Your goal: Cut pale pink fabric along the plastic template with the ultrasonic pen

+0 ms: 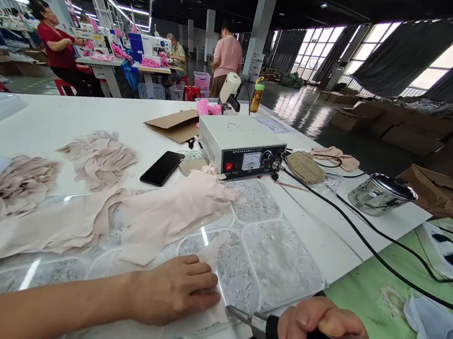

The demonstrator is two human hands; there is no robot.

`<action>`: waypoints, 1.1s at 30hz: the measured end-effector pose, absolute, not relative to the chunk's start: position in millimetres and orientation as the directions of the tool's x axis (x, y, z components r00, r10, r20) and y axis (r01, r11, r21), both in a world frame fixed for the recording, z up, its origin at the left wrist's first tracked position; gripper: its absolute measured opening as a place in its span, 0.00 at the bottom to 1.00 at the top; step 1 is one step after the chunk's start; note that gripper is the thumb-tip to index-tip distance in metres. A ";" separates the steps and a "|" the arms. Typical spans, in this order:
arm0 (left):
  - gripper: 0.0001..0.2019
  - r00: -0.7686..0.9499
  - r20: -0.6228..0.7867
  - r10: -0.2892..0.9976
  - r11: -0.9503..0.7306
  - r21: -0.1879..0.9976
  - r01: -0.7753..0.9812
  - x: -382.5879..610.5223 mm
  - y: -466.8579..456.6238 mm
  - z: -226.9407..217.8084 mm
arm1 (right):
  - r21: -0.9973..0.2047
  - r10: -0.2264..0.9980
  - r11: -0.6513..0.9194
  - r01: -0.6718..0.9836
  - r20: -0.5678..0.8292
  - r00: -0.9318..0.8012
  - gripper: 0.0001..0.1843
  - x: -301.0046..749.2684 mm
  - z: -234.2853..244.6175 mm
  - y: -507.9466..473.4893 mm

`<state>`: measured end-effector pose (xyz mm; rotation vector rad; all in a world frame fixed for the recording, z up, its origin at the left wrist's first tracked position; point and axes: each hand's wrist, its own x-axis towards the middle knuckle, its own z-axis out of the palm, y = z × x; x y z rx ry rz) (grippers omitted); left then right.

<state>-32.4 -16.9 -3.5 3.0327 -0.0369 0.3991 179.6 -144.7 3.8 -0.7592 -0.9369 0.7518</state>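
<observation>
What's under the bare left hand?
Pale pink fabric lies under the bare left hand, on the glossy, grey patterned mat. Whatever the palm and fingers cover can't be seen.

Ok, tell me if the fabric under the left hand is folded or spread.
Spread where it shows: the fabric lies flat beyond the left hand; beneath the hand, cannot tell.

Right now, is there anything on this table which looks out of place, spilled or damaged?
One thing: the shiny lidded pot stands near the right corner of the white table. It looks like kitchenware, which seems odd among cloth pieces and an electrical box. I see no spill or damage.
</observation>
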 end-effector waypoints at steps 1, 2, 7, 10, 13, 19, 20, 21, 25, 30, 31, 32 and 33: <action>0.11 0.966 0.259 -0.015 -0.996 0.078 -0.037 -32.3 -16.8 -3.1 | -0.833 0.831 0.507 -0.220 0.406 0.380 0.07 178.1 5.3 -144.2; 0.11 0.966 0.258 -0.017 -0.996 0.077 -0.038 -32.1 -16.7 -2.7 | -0.838 0.836 0.499 -0.219 0.399 0.377 0.07 176.6 6.5 -143.8; 0.12 0.964 0.266 -0.014 -0.997 0.064 -0.032 -31.7 -16.5 -1.6 | -0.838 0.836 0.494 -0.231 0.384 0.392 0.06 172.2 7.9 -141.8; 0.11 0.964 0.267 -0.013 -0.997 0.065 -0.032 -32.2 -16.2 -2.4 | -0.842 0.842 0.486 -0.235 0.378 0.386 0.05 173.7 8.1 -141.4; 0.12 0.965 0.263 -0.010 -0.996 0.080 -0.032 -32.6 -15.7 -3.6 | -0.857 0.865 0.459 -0.233 0.370 0.340 0.04 177.4 8.8 -140.9; 0.13 0.960 0.281 0.005 -0.997 0.079 -0.018 -32.2 -15.6 -3.5 | -0.854 0.855 0.470 -0.222 0.378 0.355 0.05 176.4 9.6 -137.5; 0.13 0.958 0.286 0.007 -0.997 0.078 -0.016 -32.2 -15.7 -3.4 | -0.851 0.849 0.476 -0.221 0.380 0.367 0.05 174.8 9.6 -136.8; 0.12 0.958 0.287 0.007 -0.997 0.078 -0.016 -32.2 -15.8 -3.3 | -0.847 0.842 0.484 -0.222 0.382 0.381 0.05 173.1 9.5 -136.0; 0.12 0.960 0.279 0.011 -0.997 0.079 -0.012 -32.6 -15.8 -4.1 | -0.832 0.825 0.505 -0.230 0.387 0.412 0.05 168.8 9.1 -133.4; 0.11 0.963 0.268 0.016 -0.997 0.079 -0.005 -33.9 -15.3 -5.2 | -0.834 0.832 0.497 -0.241 0.379 0.406 0.05 170.0 8.2 -132.8; 0.11 0.964 0.265 0.015 -0.997 0.079 -0.006 -34.2 -15.2 -5.3 | -0.834 0.830 0.498 -0.239 0.379 0.410 0.05 170.5 8.0 -132.9; 0.11 0.965 0.263 0.015 -0.997 0.080 -0.006 -34.5 -15.0 -5.4 | -0.833 0.828 0.500 -0.235 0.381 0.413 0.05 170.9 7.8 -133.0; 0.11 0.965 0.261 0.016 -0.997 0.083 -0.006 -34.8 -14.9 -5.6 | -0.834 0.826 0.501 -0.231 0.381 0.416 0.05 171.1 7.6 -132.9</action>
